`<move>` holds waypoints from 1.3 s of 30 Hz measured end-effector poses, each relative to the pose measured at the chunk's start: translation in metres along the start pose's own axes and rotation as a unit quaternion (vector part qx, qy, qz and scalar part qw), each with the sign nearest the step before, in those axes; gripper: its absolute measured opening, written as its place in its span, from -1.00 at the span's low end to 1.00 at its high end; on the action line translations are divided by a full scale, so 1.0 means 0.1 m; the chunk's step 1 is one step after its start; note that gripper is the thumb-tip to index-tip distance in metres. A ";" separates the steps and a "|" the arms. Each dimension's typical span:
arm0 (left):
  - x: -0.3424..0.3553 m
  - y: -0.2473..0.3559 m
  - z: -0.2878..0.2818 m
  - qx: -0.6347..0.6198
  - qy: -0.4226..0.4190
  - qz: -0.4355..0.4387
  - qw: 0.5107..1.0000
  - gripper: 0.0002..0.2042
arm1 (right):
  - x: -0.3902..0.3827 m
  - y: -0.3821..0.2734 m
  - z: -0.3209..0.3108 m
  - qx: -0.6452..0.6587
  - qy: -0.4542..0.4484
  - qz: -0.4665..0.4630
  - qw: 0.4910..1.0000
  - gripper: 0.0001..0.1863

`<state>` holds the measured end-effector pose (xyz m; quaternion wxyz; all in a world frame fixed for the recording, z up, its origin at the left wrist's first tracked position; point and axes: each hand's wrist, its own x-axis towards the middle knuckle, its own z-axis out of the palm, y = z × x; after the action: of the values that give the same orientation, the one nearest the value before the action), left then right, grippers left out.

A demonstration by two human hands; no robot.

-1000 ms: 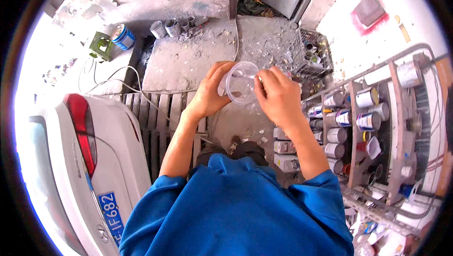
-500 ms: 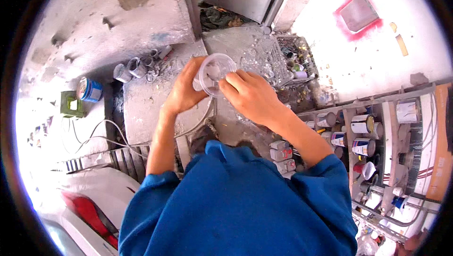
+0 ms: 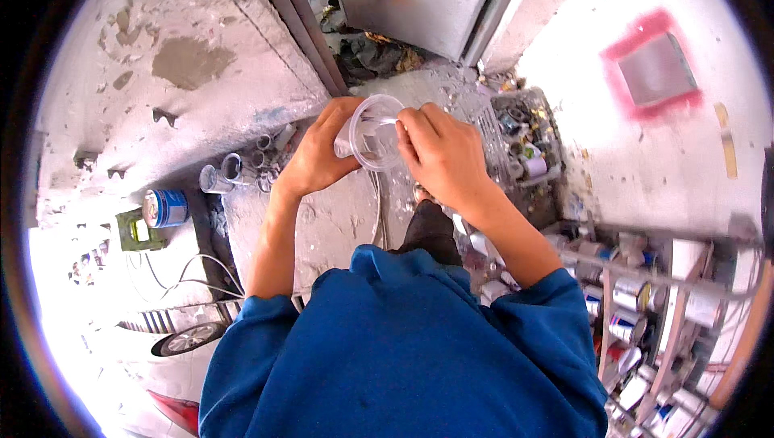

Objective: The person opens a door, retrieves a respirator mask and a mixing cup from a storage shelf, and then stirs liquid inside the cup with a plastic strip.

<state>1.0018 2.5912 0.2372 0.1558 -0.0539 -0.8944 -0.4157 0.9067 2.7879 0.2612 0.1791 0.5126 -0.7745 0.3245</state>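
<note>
A clear round plastic cup (image 3: 376,146) is held out in front of me, its wide mouth tilted up toward me. Around its left side my left hand (image 3: 316,153) is wrapped, thumb below and fingers toward the far edge. My right hand (image 3: 443,150) is closed at the cup's right rim. From its fingertips a thin pale strip (image 3: 385,120) reaches over the cup's mouth; its kind is unclear. The cup looks see-through, with no clear contents showing.
A blue paint can (image 3: 167,209) stands beside a green box (image 3: 139,231) on the left. Used cups (image 3: 231,168) line the wall. At right are a crate (image 3: 528,135) of refuse and a rack (image 3: 681,309) of cans. A metal door (image 3: 411,2) stands ahead; a white car (image 3: 153,369) is lower left.
My view has turned and shifted forward, toward the doorway. The right hand has moved slightly right relative to the cup, and the pale strip now shows. The left hand keeps its hold.
</note>
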 end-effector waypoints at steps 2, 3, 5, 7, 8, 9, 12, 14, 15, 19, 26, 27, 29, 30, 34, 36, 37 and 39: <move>0.47 -0.19 -0.02 0.002 -0.003 -0.025 1.000 -0.34 | 0.34 0.45 0.12 0.000 0.002 -0.069 0.998 -0.81; 0.71 -0.29 -0.03 -0.020 -0.006 -0.049 0.999 -0.34 | 0.50 0.65 0.18 0.000 -0.003 -0.107 0.994 -0.82; 1.16 -0.52 -0.03 -0.063 -0.012 -0.095 0.993 -0.35 | 0.82 1.04 0.21 0.017 -0.044 -0.151 0.987 -0.83; 1.57 -0.64 -0.08 -0.054 0.004 -0.094 0.994 -0.35 | 1.15 1.39 0.24 0.064 -0.061 -0.137 0.987 -0.80; 1.77 -0.71 -0.11 -0.049 0.012 -0.093 0.994 -0.36 | 1.31 1.55 0.26 0.088 -0.069 -0.130 0.985 -0.78; 1.98 -0.80 -0.15 -0.032 0.011 -0.071 0.997 -0.35 | 1.47 1.70 0.26 0.100 -0.070 -0.101 0.987 -0.80; 2.40 -0.89 -0.22 0.013 0.025 -0.060 0.998 -0.33 | 1.92 2.13 0.33 0.105 -0.082 -0.044 0.990 -0.85; 2.64 -1.16 -0.20 -0.018 0.026 -0.098 0.995 -0.32 | 2.14 2.45 0.50 0.072 -0.102 -0.041 0.991 -0.87; 2.73 -1.30 -0.19 -0.005 0.037 -0.096 0.995 -0.33 | 2.24 2.55 0.57 0.100 -0.125 -0.022 0.987 -0.88; 3.15 -1.81 -0.25 -0.113 0.095 -0.171 0.974 -0.36 | 2.80 2.98 0.92 0.145 -0.110 0.033 0.983 -0.89; 3.83 -3.38 -0.48 -0.247 0.321 -0.202 0.892 -0.32 | 4.12 3.79 2.01 0.292 -0.104 0.158 0.937 -0.91; 3.99 -3.59 -0.60 -0.240 0.335 -0.224 0.883 -0.30 | 4.33 3.93 2.21 0.300 -0.110 0.153 0.935 -0.86; 4.32 -3.89 -0.85 -0.241 0.378 -0.228 0.865 -0.26 | 4.77 4.12 2.56 0.353 -0.140 0.231 0.896 -0.83; 4.48 -4.06 -1.02 -0.217 0.389 -0.228 0.866 -0.25 | 5.00 4.21 2.76 0.379 -0.148 0.264 0.875 -0.82; 4.94 -4.61 -1.47 -0.242 0.475 -0.175 0.828 -0.24 | 5.80 4.35 3.29 0.437 -0.152 0.298 0.835 -0.82; 5.11 -4.82 -1.64 -0.240 0.520 -0.172 0.802 -0.23 | 6.08 4.40 3.60 0.411 -0.148 0.247 0.865 -0.85; 5.20 -4.89 -1.73 -0.215 0.535 -0.193 0.794 -0.22 | 6.29 4.35 3.65 0.367 -0.154 0.215 0.892 -0.86; 5.27 -5.05 -1.88 -0.132 0.550 -0.244 0.787 -0.21 | 6.70 4.25 3.78 0.316 -0.160 0.109 0.929 -0.89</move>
<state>0.4337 2.1031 0.1548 0.5064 0.3840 -0.5767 -0.5134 0.2660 2.1868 0.2600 -0.1554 0.5000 -0.7013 0.4838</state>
